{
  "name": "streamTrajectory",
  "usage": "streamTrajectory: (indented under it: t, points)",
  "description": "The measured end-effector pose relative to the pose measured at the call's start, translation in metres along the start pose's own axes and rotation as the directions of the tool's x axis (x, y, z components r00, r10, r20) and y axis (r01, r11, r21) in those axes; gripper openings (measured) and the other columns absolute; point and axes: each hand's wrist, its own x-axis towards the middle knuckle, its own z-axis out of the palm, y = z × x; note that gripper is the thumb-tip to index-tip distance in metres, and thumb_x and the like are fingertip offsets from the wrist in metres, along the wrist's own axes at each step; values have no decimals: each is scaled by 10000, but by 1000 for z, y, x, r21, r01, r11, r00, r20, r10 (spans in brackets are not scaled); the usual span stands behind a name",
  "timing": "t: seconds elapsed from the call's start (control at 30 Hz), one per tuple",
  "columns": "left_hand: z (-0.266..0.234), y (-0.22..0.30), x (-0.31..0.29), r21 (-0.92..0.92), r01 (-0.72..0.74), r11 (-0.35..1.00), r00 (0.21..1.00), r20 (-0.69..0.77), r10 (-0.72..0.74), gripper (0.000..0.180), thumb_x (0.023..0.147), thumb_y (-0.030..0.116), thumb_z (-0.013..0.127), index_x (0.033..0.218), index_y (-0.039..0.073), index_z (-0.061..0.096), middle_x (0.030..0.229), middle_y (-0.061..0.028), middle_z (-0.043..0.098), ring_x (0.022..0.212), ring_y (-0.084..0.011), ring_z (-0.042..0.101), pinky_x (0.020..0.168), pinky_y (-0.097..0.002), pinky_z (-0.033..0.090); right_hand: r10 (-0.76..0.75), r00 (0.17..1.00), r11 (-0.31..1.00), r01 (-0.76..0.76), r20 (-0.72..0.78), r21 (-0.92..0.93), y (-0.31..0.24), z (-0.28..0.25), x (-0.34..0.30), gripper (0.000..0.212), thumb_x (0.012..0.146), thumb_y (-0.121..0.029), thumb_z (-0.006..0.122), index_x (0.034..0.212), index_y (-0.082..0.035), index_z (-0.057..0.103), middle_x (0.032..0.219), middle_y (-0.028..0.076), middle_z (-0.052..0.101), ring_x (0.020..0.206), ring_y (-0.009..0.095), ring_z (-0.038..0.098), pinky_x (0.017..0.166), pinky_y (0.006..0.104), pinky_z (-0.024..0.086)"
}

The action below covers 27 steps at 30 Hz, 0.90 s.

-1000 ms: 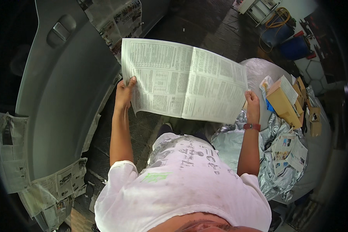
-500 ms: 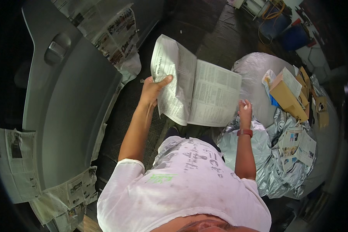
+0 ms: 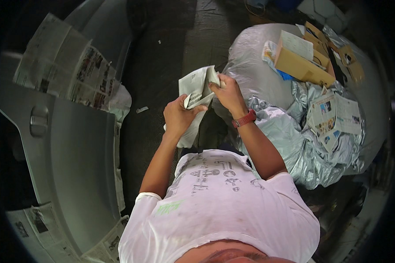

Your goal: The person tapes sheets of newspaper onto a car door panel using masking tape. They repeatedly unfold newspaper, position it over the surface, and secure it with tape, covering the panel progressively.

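A folded, crumpled newspaper sheet (image 3: 193, 84) is held out in front of my chest by both hands. My left hand (image 3: 178, 115) grips its near left side, thumb on top and pointing right. Gathering the right edge, my right hand (image 3: 227, 93) pinches the paper between thumb and fingers; a red wristband (image 3: 244, 118) is on that wrist. Part of the sheet hangs down below my left hand. To the left stands a grey vehicle door panel (image 3: 74, 162) with a recessed handle (image 3: 38, 121), and newspaper masking (image 3: 81, 65) covers its upper part.
At right, a large silver-covered mound (image 3: 254, 52) carries an open cardboard box (image 3: 300, 65), crumpled silver sheeting (image 3: 285, 136) and loose newspaper pages (image 3: 331, 114). More newspaper (image 3: 44, 228) hangs low on the panel. A small white scrap (image 3: 142, 109) lies on the dark floor.
The wide-open newspaper has been folded and bunched smaller. My right hand has moved left and up, and now grips the paper too. The whole view has shifted.
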Motion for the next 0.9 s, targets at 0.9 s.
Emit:
streamTrajectory:
  t: [0.9]
  points:
    - [-58,201,146,609,-572,550,789,225,572,208,915,107,806,1122,111,830,1003,-143,806,900,-388,771,833,-446,612,-416,899,841,437,133,-320,-55,-233,78,225,1007,-237,770,1012,-13,791,916,131,796,894,288,764,897,408,574]
